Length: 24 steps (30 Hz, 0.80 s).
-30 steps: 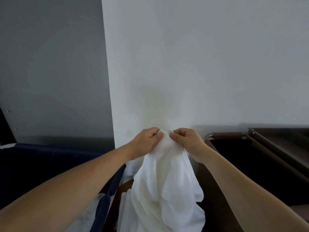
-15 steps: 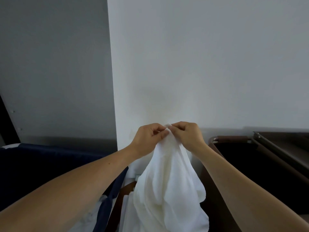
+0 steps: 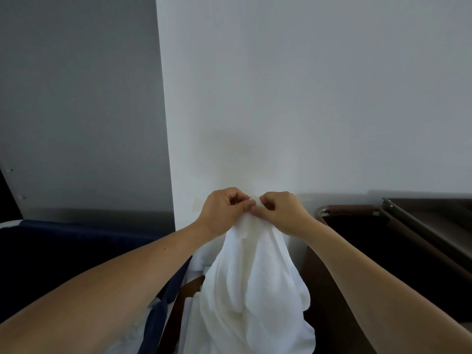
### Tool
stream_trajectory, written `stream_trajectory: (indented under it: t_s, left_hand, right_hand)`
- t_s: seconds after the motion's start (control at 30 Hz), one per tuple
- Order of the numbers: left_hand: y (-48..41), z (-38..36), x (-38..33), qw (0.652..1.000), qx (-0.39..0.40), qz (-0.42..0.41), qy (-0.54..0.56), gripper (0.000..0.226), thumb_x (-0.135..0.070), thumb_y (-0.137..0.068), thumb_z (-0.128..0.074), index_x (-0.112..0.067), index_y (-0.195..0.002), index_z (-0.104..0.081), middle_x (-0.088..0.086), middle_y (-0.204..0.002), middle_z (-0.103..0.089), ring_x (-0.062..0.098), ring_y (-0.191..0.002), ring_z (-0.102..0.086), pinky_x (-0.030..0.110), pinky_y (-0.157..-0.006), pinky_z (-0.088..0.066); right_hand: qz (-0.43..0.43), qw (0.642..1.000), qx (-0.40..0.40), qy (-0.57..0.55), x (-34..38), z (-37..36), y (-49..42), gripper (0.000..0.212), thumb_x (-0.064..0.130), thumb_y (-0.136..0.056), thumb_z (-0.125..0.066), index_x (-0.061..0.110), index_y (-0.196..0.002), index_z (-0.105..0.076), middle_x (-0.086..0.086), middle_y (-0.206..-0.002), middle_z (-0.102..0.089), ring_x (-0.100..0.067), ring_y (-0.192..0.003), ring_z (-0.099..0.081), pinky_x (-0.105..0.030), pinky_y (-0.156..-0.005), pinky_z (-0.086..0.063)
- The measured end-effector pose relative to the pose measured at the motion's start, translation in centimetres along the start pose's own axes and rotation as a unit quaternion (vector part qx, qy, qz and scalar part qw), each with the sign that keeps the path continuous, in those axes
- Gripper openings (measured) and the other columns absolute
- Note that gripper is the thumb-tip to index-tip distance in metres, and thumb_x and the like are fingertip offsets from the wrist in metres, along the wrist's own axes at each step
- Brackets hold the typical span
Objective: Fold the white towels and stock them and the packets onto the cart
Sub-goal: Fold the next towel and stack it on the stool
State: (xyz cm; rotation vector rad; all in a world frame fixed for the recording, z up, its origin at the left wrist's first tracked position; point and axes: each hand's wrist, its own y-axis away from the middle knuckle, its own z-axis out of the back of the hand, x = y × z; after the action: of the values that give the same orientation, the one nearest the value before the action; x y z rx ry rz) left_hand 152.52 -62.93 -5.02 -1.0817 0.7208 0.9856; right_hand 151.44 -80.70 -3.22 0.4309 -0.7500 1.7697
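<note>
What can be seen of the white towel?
The towel is white, soft-looking cloth, unfolded and bunched. It hangs down in loose vertical folds from a top edge pinched by the left hand and the right hand, side by side and almost touching. It hangs before the white wall, between dark blue fabric on the left and the brown cart on the right. Its lower end runs out of frame.
</note>
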Motion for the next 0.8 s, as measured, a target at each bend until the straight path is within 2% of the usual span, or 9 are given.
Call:
stream_trajectory:
  t_s: [0.1,0.23,0.33,0.47,0.53,0.6,0.67,0.73,0.8]
  left_hand:
    - [-0.2,0.1,-0.1,0.999,0.018,0.021,0.026,0.011,-0.022,-0.089,-0.073,-0.012,-0.087,-0.076,-0.005,-0.083,-0.075,-0.003,-0.072,-0.064,0.012,-0.066,-0.049]
    - [-0.1,0.3,0.0,0.999,0.041,0.006,0.023,0.006,-0.023,-0.093,-0.068,-0.020,-0.096,-0.071,-0.011,-0.086,-0.072,-0.003,-0.073,-0.063,0.012,-0.066,-0.049]
    - [-0.2,0.5,0.0,0.998,0.056,0.025,0.029,0.020,-0.028,-0.094,-0.066,-0.022,-0.112,-0.060,-0.009,-0.092,-0.069,0.001,-0.079,-0.062,0.011,-0.067,-0.049]
    - [-0.7,1.0,-0.3,0.992,0.102,0.031,-0.072,0.023,-0.036,-0.099,-0.057,-0.018,-0.100,-0.071,-0.002,-0.095,-0.070,0.003,-0.079,-0.059,0.011,-0.065,-0.046]
    - [-0.9,1.1,-0.5,0.992,0.081,0.018,-0.096,0.025,-0.034,-0.100,-0.055,-0.015,-0.094,-0.070,-0.004,-0.087,-0.067,0.003,-0.073,-0.056,0.014,-0.064,-0.043]
    - [-1.3,1.2,-0.9,0.996,0.030,0.008,-0.087,0.025,-0.031,-0.101,-0.054,-0.012,-0.092,-0.068,-0.003,-0.083,-0.064,0.005,-0.071,-0.053,0.015,-0.062,-0.042]
    - [-1.9,1.4,-1.7,0.997,-0.023,-0.002,-0.072,0.026,-0.031,-0.101,-0.052,-0.011,-0.094,-0.067,-0.001,-0.084,-0.064,0.007,-0.071,-0.053,0.020,-0.064,-0.045]
    - [-2.7,1.5,-3.1,0.996,-0.055,-0.023,-0.064,0.027,-0.031,-0.102,-0.050,-0.010,-0.098,-0.066,0.001,-0.086,-0.065,0.007,-0.071,-0.054,0.026,-0.069,-0.046]
    - [-3.5,1.7,-4.8,0.994,-0.083,-0.052,-0.054,0.027,-0.030,-0.102,-0.049,-0.008,-0.100,-0.065,-0.004,-0.083,-0.063,0.006,-0.072,-0.054,0.027,-0.072,-0.047]
  right_hand:
    - [0.004,1.000,-0.002,0.020,-0.3,-0.1,-0.2,0.049,0.043,-0.089,-0.070,0.011,-0.061,-0.046,0.011,-0.054,-0.037,-0.007,-0.049,-0.032,-0.019,-0.049,-0.027]
    - [0.015,0.999,-0.008,0.029,-0.5,-0.4,-0.4,0.048,0.042,-0.094,-0.064,0.004,-0.068,-0.051,0.005,-0.057,-0.040,-0.011,-0.054,-0.034,-0.028,-0.054,-0.031]
    - [0.023,0.999,-0.012,0.034,-0.2,-0.4,-0.6,0.048,0.042,-0.096,-0.060,0.008,-0.065,-0.046,0.004,-0.057,-0.039,-0.013,-0.055,-0.033,-0.029,-0.054,-0.030]
    - [0.016,0.999,-0.003,0.048,0.0,-1.0,-0.5,0.046,0.046,-0.099,-0.053,0.014,-0.065,-0.048,0.007,-0.058,-0.042,-0.012,-0.056,-0.037,-0.027,-0.055,-0.033]
    - [0.008,1.000,-0.021,0.010,-0.2,-1.5,-0.4,0.035,0.041,-0.098,-0.056,0.016,-0.074,-0.056,0.008,-0.062,-0.048,-0.011,-0.059,-0.042,-0.026,-0.059,-0.036]
    - [-0.007,0.997,-0.052,-0.062,-0.3,-1.8,-0.4,0.012,0.034,-0.095,-0.064,0.023,-0.098,-0.060,0.007,-0.076,-0.061,-0.008,-0.069,-0.055,-0.022,-0.065,-0.041]
    - [-0.008,0.988,-0.086,-0.128,-0.4,-2.0,-0.2,0.025,0.025,-0.092,-0.069,0.030,-0.109,-0.051,0.005,-0.085,-0.067,-0.010,-0.077,-0.061,-0.022,-0.069,-0.047]
    - [0.008,0.980,-0.125,-0.154,-0.5,-1.9,0.0,0.029,0.020,-0.092,-0.069,0.037,-0.103,-0.049,0.007,-0.083,-0.068,-0.011,-0.074,-0.062,-0.025,-0.068,-0.050]
    - [0.019,0.977,-0.139,-0.163,-0.1,-1.5,0.2,0.030,0.021,-0.093,-0.068,0.044,-0.097,-0.049,0.010,-0.083,-0.069,-0.007,-0.073,-0.062,-0.022,-0.065,-0.049]
